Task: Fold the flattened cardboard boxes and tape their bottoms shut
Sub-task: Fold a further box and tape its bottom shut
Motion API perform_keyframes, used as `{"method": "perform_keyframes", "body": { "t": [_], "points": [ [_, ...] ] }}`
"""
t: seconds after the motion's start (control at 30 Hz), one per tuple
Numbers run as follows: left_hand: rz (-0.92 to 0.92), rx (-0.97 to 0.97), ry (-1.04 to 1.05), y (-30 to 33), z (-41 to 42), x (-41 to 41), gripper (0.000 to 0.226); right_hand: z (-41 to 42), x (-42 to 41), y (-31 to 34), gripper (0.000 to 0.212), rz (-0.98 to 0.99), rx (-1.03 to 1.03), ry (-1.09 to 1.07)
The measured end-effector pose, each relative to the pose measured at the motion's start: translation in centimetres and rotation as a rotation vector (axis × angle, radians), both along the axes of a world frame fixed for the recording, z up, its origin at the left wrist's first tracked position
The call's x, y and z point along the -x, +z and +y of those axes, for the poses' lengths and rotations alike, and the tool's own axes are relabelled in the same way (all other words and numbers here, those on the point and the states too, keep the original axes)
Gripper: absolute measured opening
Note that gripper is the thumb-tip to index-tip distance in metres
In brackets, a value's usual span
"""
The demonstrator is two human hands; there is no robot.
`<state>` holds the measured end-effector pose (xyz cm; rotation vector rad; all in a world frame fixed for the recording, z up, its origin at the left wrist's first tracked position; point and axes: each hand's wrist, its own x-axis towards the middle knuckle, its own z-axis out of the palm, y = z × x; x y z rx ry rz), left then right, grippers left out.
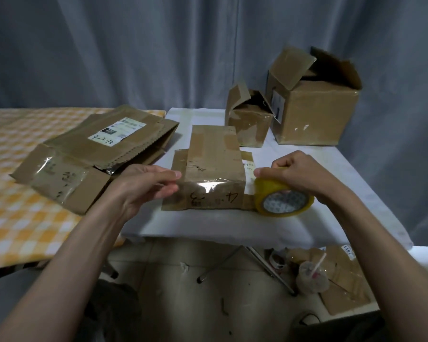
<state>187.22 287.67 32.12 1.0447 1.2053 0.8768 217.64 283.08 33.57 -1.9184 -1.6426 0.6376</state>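
Note:
A small brown cardboard box (pixel 214 154) lies on the white table (pixel 307 218) in the middle, its near end facing me with a shiny strip of clear tape across it. My left hand (pixel 146 186) presses straight fingers against the box's left near corner, on the tape's end. My right hand (pixel 294 174) grips a yellowish tape roll (pixel 283 199) just right of the box, with tape stretched from the roll to the box. A stack of flattened boxes (pixel 94 149) lies to the left on the checked cloth.
Two folded boxes with open top flaps stand at the back right, a small one (pixel 250 119) and a large one (pixel 316 107). A yellow checked cloth (pixel 22 218) covers the left surface. On the floor lie cardboard (pixel 344 285) and a plastic cup with a straw (pixel 311 277). A grey curtain hangs behind.

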Motion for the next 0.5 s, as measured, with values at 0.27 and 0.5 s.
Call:
{"method": "perform_keyframes", "body": {
  "t": [0.27, 0.5],
  "points": [
    [0.492, -0.214, -0.002, -0.4, 0.8, -0.7, 0.029, -0.2, -0.8, -0.2, 0.064, 0.196, -0.038, -0.069],
    [0.891, -0.92, -0.014, 3.0, -1.1, -4.2, 0.041, -0.1, -3.6, -0.3, 0.04, 0.251, -0.122, -0.1]
  ]
}}
